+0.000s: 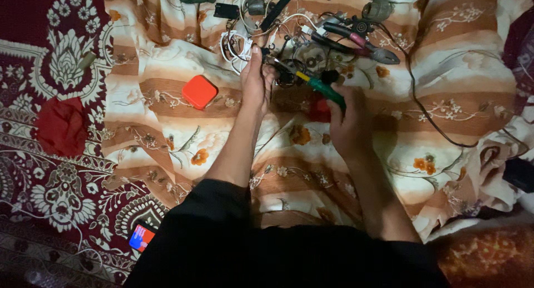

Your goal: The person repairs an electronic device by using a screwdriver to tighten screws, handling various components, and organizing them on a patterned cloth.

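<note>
Right hand (349,121) gripping green-handled screwdriver (322,88); left hand (256,82) flat, fingers open, perhaps pinning round dark part (289,72). Beyond: pink-handled pliers (361,44), white cables (236,43). Left: orange square box (199,92).

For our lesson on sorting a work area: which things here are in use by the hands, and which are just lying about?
In use:
left hand on white wires
right hand holding green screwdriver
small round part

Lying about:
orange box
pliers
red cloth
phone

Floral striped cloth (445,127) spread over a dark red patterned carpet (61,182), orange square box (199,92), pink-handled pliers (361,46) and tangled wires (278,38) on the cloth, red rag (60,125) and phone (142,237) on the carpet
</note>
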